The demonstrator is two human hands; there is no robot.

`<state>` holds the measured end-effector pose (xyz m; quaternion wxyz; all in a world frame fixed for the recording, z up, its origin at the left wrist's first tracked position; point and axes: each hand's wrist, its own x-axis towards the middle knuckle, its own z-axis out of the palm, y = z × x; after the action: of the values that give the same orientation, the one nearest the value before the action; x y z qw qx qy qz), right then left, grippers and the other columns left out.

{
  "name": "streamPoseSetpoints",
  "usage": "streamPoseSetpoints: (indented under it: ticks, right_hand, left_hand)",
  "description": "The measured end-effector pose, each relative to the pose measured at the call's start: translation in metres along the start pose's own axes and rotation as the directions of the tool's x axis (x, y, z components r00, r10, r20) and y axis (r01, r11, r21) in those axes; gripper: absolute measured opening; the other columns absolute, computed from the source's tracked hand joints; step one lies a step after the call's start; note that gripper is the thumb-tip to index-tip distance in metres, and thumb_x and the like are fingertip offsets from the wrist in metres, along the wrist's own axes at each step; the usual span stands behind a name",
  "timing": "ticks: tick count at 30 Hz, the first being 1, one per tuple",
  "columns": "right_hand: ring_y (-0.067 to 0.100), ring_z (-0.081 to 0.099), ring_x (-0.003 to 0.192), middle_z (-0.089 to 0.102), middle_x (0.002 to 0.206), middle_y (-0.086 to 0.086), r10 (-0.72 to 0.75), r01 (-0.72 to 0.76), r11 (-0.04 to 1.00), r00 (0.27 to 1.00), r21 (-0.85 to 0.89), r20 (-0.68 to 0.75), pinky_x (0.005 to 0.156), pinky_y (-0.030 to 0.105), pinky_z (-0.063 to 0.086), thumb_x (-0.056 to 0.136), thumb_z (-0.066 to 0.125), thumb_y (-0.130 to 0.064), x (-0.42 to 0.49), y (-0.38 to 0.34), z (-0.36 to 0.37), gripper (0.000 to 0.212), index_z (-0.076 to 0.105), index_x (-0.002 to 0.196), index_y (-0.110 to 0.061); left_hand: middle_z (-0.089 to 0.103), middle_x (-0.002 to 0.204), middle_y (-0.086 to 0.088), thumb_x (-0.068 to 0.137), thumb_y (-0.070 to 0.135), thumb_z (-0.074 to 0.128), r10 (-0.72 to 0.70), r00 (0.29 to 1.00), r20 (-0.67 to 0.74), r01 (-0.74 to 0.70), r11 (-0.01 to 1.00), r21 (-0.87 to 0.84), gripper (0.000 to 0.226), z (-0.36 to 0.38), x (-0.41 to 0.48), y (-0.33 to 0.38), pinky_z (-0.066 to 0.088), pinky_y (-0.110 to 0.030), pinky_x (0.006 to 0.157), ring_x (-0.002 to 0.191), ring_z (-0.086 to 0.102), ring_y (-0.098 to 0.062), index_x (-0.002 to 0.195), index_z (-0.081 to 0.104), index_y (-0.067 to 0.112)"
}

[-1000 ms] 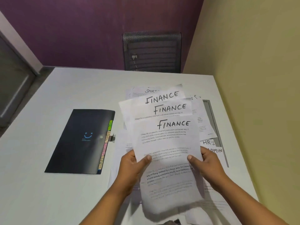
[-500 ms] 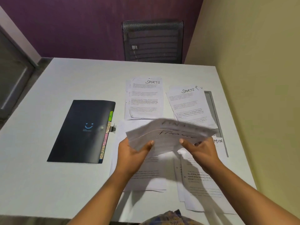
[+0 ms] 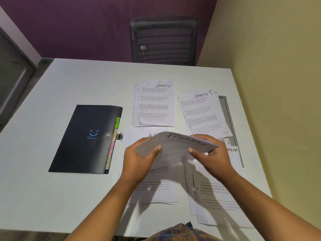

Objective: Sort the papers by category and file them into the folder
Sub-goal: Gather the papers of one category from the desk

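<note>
Finance papers (image 3: 175, 145): a small stack held up above the table, tipped nearly flat, between the two hands.
Left hand (image 3: 139, 159): closed on the stack's left edge, thumb on top.
Right hand (image 3: 212, 159): closed on the stack's right edge, thumb on top.
Under the hands: more sheets lying flat on the white table (image 3: 52, 197).
Past the hands: two Sports piles (image 3: 153, 105), side by side.
Left of the hands: the black folder (image 3: 83, 141), shut, with coloured tabs on the edge nearest the hands.
</note>
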<state>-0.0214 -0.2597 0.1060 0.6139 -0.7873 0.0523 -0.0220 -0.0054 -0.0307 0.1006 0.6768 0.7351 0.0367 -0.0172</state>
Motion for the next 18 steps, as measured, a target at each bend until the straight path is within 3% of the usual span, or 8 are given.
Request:
streamPoseSetpoints:
  ticks: [2,5,7,10,14,18]
  right_hand:
    - [-0.001,0.07,0.074,0.075,0.077,-0.021,0.098,-0.099,0.995,0.994,0.013,0.048,0.066,0.012,0.052,0.078,0.081,-0.01,0.003,0.008,0.006,0.025,0.068,0.087,-0.029]
    - [-0.013,0.055,0.044,0.055,0.042,-0.029,0.16,-0.154,0.987,0.974,-0.049,0.162,0.046,0.004,0.041,0.084,0.076,-0.011,0.007,0.024,0.01,0.03,0.053,0.075,-0.029]
    - [-0.012,0.062,0.054,0.061,0.052,-0.029,0.185,-0.154,0.973,0.964,-0.17,0.188,0.052,0.008,0.048,0.086,0.075,-0.019,0.011,0.035,0.009,0.021,0.058,0.08,-0.03]
    - [0.009,0.073,0.085,0.074,0.088,-0.016,0.205,-0.193,0.97,0.976,-0.145,0.074,0.063,0.014,0.054,0.088,0.073,-0.018,0.02,0.048,0.004,0.012,0.073,0.1,-0.02]
    - [0.008,0.074,0.081,0.078,0.085,-0.009,0.25,-0.25,0.968,0.967,0.007,-0.05,0.066,0.02,0.059,0.092,0.067,-0.011,0.033,0.045,-0.006,0.012,0.074,0.1,-0.016]
    - [0.01,0.075,0.072,0.078,0.08,-0.004,0.366,-0.329,0.918,0.919,0.223,-0.148,0.059,0.022,0.059,0.094,0.062,-0.007,0.051,0.046,-0.014,0.012,0.07,0.102,-0.01]
  left_hand:
    - [0.073,0.078,0.019,0.079,0.017,0.08,-0.107,0.994,-0.001,0.107,0.993,0.051,0.022,0.001,0.005,-0.019,0.057,-0.016,0.071,0.08,0.068,0.005,0.086,0.067,0.034]
    - [0.069,0.089,0.017,0.083,0.019,0.078,-0.19,0.982,0.002,0.188,0.975,0.116,0.018,-0.001,0.011,-0.042,0.054,-0.014,0.069,0.089,0.067,-0.002,0.094,0.067,0.029]
    - [0.069,0.087,0.017,0.085,0.019,0.076,-0.208,0.978,-0.005,0.207,0.971,0.12,0.015,-0.003,0.016,-0.046,0.053,-0.01,0.063,0.086,0.066,-0.001,0.096,0.068,0.024]
    - [0.073,0.077,0.019,0.087,0.016,0.073,-0.207,0.978,0.016,0.205,0.975,0.083,0.013,-0.003,0.025,-0.043,0.055,-0.013,0.061,0.076,0.07,0.002,0.089,0.07,0.028]
    - [0.078,0.094,0.01,0.089,0.016,0.071,-0.197,0.979,0.059,0.197,0.98,0.0,0.014,0.002,0.041,-0.034,0.059,-0.023,0.071,0.088,0.074,-0.006,0.102,0.074,0.02]
    - [0.078,0.097,0.001,0.095,0.019,0.062,-0.309,0.919,0.243,0.327,0.944,-0.035,0.016,0.01,0.05,-0.034,0.053,-0.018,0.059,0.081,0.074,-0.011,0.108,0.072,0.015]
